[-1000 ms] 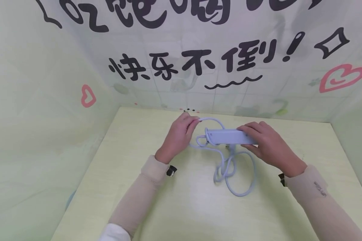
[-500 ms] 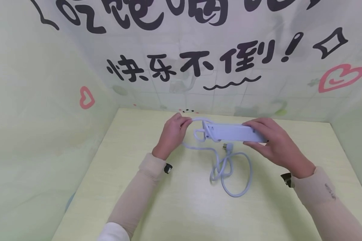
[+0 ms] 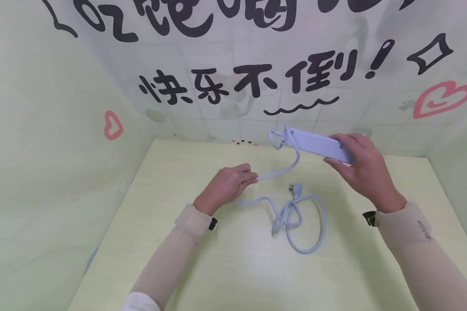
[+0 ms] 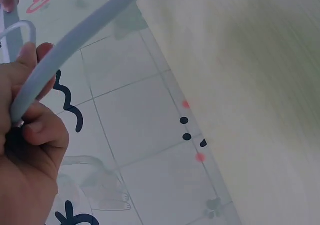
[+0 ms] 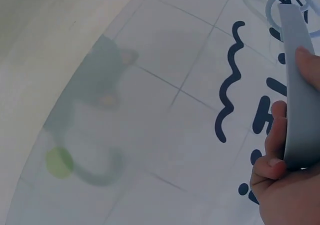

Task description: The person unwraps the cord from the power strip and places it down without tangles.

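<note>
My right hand (image 3: 363, 170) grips one end of a pale white-blue power strip (image 3: 315, 144), held up above the table and tilted, its cord end higher at the left. In the right wrist view, fingers and thumb wrap the strip (image 5: 300, 95). A loop of cord hangs around the strip's left end. My left hand (image 3: 226, 185) pinches the cord (image 3: 282, 172) a short way from that end. In the left wrist view the cord (image 4: 75, 45) runs through the curled fingers. The rest of the cord lies in loose loops on the table, with its plug (image 3: 297, 188) at the top.
The pale wooden table (image 3: 233, 268) meets a printed wall covering (image 3: 218, 116) with black lettering along its back edge. Another sheet (image 3: 54, 181) hangs along the left side. Bands with small black cameras sit on both wrists.
The right hand has raised the power strip up and back, tilting it. The left hand, still pinching the cord, first shifted left, then came nearer the front. Cord between the hands now hangs in a longer curve.
</note>
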Tool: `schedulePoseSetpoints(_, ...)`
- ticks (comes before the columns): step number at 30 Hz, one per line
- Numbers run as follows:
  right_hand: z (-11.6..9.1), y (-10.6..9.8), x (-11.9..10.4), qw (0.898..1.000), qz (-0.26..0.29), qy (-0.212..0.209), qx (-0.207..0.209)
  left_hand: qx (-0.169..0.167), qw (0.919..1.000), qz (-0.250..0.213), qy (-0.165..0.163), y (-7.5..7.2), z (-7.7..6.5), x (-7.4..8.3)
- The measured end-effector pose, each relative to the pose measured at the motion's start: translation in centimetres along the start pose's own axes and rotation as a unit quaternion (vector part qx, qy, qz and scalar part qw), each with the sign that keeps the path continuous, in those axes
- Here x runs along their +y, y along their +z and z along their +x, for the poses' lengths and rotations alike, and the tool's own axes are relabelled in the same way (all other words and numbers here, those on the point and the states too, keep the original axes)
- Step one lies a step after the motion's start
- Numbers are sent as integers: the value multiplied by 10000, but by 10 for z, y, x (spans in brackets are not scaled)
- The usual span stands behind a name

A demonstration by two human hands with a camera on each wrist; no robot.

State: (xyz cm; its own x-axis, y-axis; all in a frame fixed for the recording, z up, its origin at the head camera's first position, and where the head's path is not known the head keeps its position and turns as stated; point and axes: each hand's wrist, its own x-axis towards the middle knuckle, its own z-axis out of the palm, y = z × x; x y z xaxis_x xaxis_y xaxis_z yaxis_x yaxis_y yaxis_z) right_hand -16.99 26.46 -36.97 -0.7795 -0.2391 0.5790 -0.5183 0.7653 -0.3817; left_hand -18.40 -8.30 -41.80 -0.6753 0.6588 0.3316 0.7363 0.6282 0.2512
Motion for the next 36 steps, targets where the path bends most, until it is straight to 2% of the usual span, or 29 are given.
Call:
schedulePoseSetpoints(5, -8, 10, 10, 9992, -251, 126, -292, 377, 9963, -697, 321, -3, -2, 0)
schedulePoseSetpoints(9, -16, 17, 16, 9977, -405, -157, -521, 929, 9836, -1536, 196, -9, 1, 1)
schedulePoseSetpoints(12, -22, 20, 17, 9957, -458, -433, -676, 1403, 9691, -2024, -166, -13, 5, 0)
schedulePoseSetpoints(16, -29, 20, 15, 9921, -406, -755, -916, 1998, 9458, -2390, -920, -16, 7, -7)
schedulePoseSetpoints(19, -35, 15, 11, 9895, -291, -888, -1101, 2316, 9292, -2458, -1501, -18, 8, -14)
schedulePoseSetpoints(22, -37, 7, 4, 9877, -189, -990, -1192, 2473, 9213, -2311, -1915, -21, 8, -21)
schedulePoseSetpoints(24, -36, 1, -1, 9876, -97, -1045, -1167, 2509, 9214, -2138, -2059, -24, 6, -24)
schedulePoseSetpoints(26, -34, -5, -5, 9882, -30, -1075, -1087, 2504, 9248, -1923, -2126, -26, 4, -27)
schedulePoseSetpoints(29, -30, -13, -6, 9911, 30, -993, -883, 2351, 9362, -1504, -2137, -27, 1, -32)
schedulePoseSetpoints(33, -26, -22, 1, 9966, 36, -586, -570, 1967, 9520, -909, -2162, -27, -7, -39)
schedulePoseSetpoints(36, -26, -26, 13, 9989, 10, -121, -448, 1737, 9549, -641, -2320, -26, -14, -45)
